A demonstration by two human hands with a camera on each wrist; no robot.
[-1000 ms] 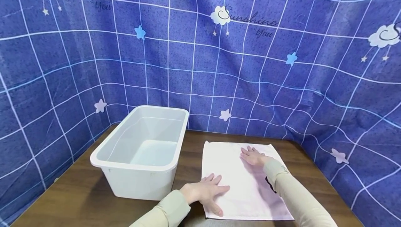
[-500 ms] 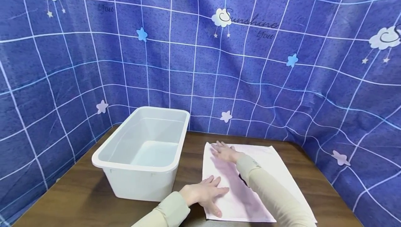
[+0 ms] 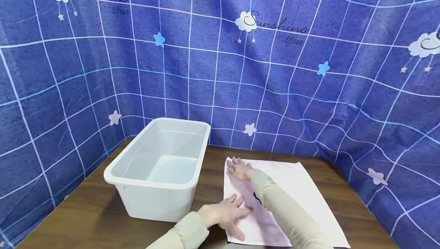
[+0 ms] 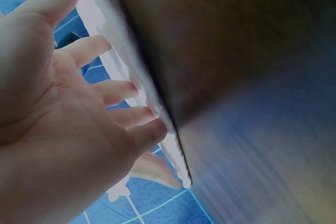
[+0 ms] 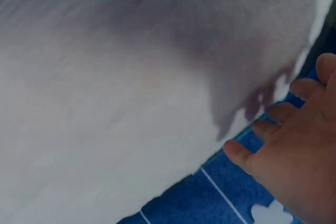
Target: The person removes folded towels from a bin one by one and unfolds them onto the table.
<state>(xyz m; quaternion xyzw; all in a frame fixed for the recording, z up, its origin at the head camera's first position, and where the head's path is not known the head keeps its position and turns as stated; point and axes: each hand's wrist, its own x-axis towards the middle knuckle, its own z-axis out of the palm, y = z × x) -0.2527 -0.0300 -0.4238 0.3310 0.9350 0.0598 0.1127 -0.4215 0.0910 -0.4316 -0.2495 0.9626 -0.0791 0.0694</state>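
White tub [image 3: 159, 168] standing on brown table [image 3: 86, 218], just left of the fingers. Left hand [image 3: 225, 214] pressed flat on near-left corner of pink towel [image 3: 302, 191], fingers straight and slightly apart. Right hand [image 3: 239, 169] flat at towel's far-left corner, fingers straight, spread. Towel lying flat under both palms, beside tub.

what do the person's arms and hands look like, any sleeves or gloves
Both hands are bare, no gloves or rings visible. The left hand and right hand come out of long, pale beige sleeves with snug cuffs. A dark patch shows under the right forearm.
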